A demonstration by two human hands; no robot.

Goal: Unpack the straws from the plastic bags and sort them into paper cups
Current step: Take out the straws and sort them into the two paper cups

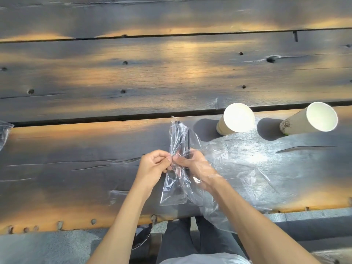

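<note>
A narrow clear plastic bag stands upright above the table's near plank, with dark straws showing through it. My left hand pinches the bag's left edge at mid-height. My right hand grips the bag and straws from the right, its fingertips almost touching the left hand's. Two paper cups stand to the right: the nearer cup and a farther cup, both showing nothing inside.
A larger loose clear plastic sheet lies on the wooden table under and right of my right forearm. Another clear bag pokes in at the left edge. The table's front edge runs just below my forearms.
</note>
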